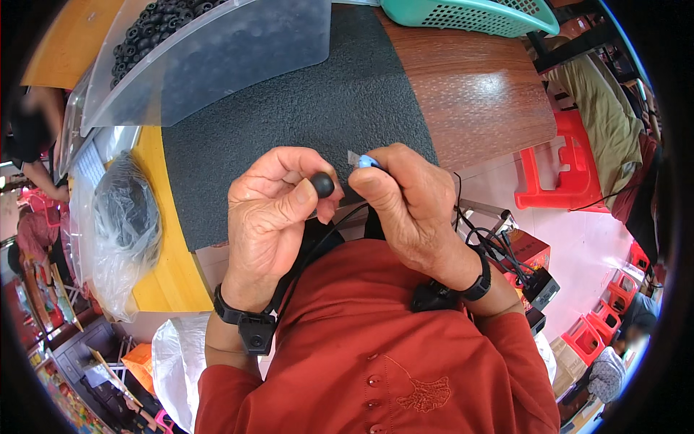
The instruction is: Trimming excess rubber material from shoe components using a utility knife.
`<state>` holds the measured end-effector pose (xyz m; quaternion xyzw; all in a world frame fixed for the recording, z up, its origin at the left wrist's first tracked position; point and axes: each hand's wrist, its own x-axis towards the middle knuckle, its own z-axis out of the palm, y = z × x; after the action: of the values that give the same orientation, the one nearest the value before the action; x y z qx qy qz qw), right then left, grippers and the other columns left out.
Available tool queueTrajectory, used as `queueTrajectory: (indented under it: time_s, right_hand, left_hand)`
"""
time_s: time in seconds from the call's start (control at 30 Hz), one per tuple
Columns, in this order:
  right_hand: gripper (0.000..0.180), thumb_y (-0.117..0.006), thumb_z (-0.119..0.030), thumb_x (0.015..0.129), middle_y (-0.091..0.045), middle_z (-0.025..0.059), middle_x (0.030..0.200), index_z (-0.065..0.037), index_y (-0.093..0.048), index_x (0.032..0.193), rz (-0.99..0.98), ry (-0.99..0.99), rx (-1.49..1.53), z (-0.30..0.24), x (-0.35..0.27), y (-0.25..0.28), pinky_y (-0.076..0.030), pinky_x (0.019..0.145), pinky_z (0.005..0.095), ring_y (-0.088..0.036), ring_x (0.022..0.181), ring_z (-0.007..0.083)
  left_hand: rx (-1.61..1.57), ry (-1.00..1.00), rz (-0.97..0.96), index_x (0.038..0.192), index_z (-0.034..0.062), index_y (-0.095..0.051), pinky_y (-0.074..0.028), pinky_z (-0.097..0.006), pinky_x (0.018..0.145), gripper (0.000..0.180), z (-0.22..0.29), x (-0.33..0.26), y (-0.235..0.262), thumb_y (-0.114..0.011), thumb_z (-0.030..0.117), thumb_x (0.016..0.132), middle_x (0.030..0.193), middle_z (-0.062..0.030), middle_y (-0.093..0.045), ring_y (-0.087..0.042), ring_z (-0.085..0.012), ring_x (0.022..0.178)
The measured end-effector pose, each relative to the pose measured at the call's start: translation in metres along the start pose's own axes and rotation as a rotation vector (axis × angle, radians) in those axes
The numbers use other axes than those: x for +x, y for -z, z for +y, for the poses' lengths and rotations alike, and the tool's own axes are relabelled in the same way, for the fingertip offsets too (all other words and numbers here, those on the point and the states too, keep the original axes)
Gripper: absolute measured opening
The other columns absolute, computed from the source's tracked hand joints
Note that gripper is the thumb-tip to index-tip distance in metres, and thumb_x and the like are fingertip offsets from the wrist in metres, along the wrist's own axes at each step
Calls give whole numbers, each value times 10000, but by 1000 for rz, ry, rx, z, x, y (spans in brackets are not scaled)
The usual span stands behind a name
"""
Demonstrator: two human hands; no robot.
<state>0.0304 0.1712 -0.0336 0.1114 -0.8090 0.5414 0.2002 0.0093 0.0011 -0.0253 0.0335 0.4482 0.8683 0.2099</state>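
Between the thumb and fingers of my left hand point(271, 206) sits a small, round black rubber-like piece point(322, 184). My right hand point(416, 202) is closed around a small blue-handled knife point(367, 162), whose short flat blade point(353, 157) points left, above the black piece and apart from it. Most of the handle is hidden in the fist. Both hands are held over the near edge of a dark textured mat point(303, 108), in front of my red shirt. Beyond them stands a clear plastic bin point(238, 79) of many small black ring-like pieces point(155, 32).
A teal perforated basket point(470, 18) stands at the back on the brown table point(477, 87). On the yellow tabletop point(170, 224) at left lies a clear bag point(126, 210) with dark contents. Black cables point(499, 253) hang by my right wrist. A red stool point(564, 170) and other people are nearby.
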Motion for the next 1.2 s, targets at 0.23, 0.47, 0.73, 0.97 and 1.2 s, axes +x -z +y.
queueTrajectory:
  time_s: [0.23,0.47,0.73,0.97,1.2]
  right_hand:
    - [237,-728,-202,825,-591,121,667,-7,-595,804,-43,-69,37,-7,9,-1,-448,476,313,-613,552,234]
    - [139,-681,-119,848,-589,145,681,3,-616,829,-59,-206,117,-4,10,3,-442,492,329,-602,554,251]
    - [170,-673,-140,865,-581,148,648,14,-612,827,-50,-236,103,3,-3,9,-434,497,319,-575,541,251]
    - [190,-674,-157,871,-584,143,640,20,-616,831,-43,-210,97,9,-2,8,-434,498,317,-574,538,218]
    - [198,-690,-169,860,-589,135,655,11,-616,821,-44,-169,25,11,1,11,-438,488,325,-577,532,242]
  left_hand:
    - [96,-46,52,1024,-43,-599,-526,-264,708,256,3,5,-2,-704,96,836,897,-94,-645,-618,-142,770]
    - [186,-58,50,1021,-36,-611,-549,-269,742,221,12,4,-10,-696,52,836,924,-75,-647,-627,-131,828]
    - [561,-290,-106,991,-13,-608,-468,-203,636,131,49,66,-85,-624,36,870,863,-35,-635,-566,-63,719]
    - [954,-672,-122,1003,-45,-599,-490,-301,656,248,40,201,-131,-638,90,798,852,-120,-651,-616,-163,713]
    - [1376,-1006,-127,975,-3,-660,-510,-346,735,235,87,183,-105,-624,95,765,873,-159,-661,-653,-272,797]
